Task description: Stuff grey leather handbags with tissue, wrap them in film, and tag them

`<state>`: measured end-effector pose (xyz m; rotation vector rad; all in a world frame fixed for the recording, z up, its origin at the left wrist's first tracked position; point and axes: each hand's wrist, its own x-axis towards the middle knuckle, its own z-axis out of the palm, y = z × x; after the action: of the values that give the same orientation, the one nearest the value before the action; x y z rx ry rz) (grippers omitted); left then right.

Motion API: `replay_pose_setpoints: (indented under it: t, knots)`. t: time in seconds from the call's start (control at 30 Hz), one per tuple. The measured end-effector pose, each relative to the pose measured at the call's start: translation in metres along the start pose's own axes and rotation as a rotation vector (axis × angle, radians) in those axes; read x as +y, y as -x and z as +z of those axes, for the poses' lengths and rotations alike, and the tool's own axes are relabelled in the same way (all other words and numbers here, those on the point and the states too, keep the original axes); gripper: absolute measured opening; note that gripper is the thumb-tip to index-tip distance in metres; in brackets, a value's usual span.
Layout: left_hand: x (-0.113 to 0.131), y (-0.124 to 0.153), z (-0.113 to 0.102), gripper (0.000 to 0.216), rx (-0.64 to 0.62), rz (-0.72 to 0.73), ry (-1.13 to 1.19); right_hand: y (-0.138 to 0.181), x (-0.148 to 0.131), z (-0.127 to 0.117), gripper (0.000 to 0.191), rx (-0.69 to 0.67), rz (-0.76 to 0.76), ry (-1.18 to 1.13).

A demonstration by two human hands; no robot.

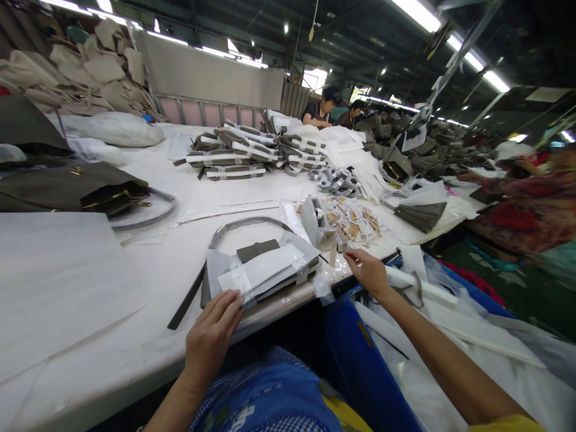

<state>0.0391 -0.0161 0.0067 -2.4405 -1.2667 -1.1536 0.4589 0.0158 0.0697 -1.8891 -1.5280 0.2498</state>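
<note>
A grey-green handbag (258, 248) lies at the table's front edge, partly covered by white paper (265, 267) with pieces of clear tape on it. Its wrapped handle (247, 222) arches toward the back, and a dark strap (188, 297) sticks out to the left. My left hand (216, 324) rests on the bag's front left corner, fingers stretched out over paper and tape. To the right of the bag, my right hand (366, 270) hovers by the table edge with thumb and forefinger pinched; what is between them is too small to make out. A grey tape dispenser (315, 222) stands just beyond.
Small paper and cardboard scraps (353, 219) lie behind my right hand. Wrapped bags (234, 153) are stacked farther back. Another handbag (72, 189) sits at left beside white sheets (54, 288). A blue bin (360, 360) of packing material stands below right. Co-workers (324, 108) are behind.
</note>
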Motion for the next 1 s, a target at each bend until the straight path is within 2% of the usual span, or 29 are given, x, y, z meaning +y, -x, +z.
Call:
replay_pose_setpoints:
  t: [0.13, 0.23, 0.33, 0.47, 0.53, 0.7, 0.77, 0.83, 0.9, 1.0]
  knots:
    - [-0.001, 0.0, 0.001, 0.022, -0.013, -0.018, 0.025, 0.025, -0.026, -0.02, 0.022, -0.166, -0.531, 0.358]
    - [0.0, -0.001, 0.0, 0.022, -0.014, -0.036, 0.04, 0.039, -0.053, -0.023, 0.02, -0.279, -0.808, 0.442]
    - [0.001, -0.001, -0.001, 0.021, -0.019, -0.056, 0.055, 0.049, -0.082, -0.014, 0.016, -0.395, -1.023, 0.37]
    - [0.002, -0.002, -0.002, 0.02, -0.033, -0.078, 0.071, 0.06, -0.12, 0.006, 0.014, -0.598, -1.169, 0.115]
    - [0.002, -0.001, -0.002, 0.02, -0.041, -0.085, 0.078, 0.063, -0.135, 0.016, 0.016, -0.693, -1.189, 0.013]
    - [0.003, 0.001, -0.001, 0.022, -0.046, -0.116, 0.105, 0.067, -0.157, 0.039, 0.016, -0.812, -1.187, -0.084]
    - [0.003, 0.001, -0.002, 0.022, -0.051, -0.116, 0.114, 0.071, -0.165, 0.045, 0.015, -0.891, -1.231, -0.114]
    - [0.003, 0.0, -0.002, 0.021, -0.048, -0.112, 0.118, 0.074, -0.175, 0.046, 0.014, -0.981, -1.208, -0.214]
    - [0.003, 0.0, -0.002, 0.02, -0.035, -0.112, 0.12, 0.077, -0.186, 0.045, 0.012, -1.042, -1.038, -0.399]
    - [0.003, 0.0, -0.001, 0.02, -0.024, -0.124, 0.125, 0.081, -0.203, 0.041, 0.015, -1.027, -0.545, -0.85]
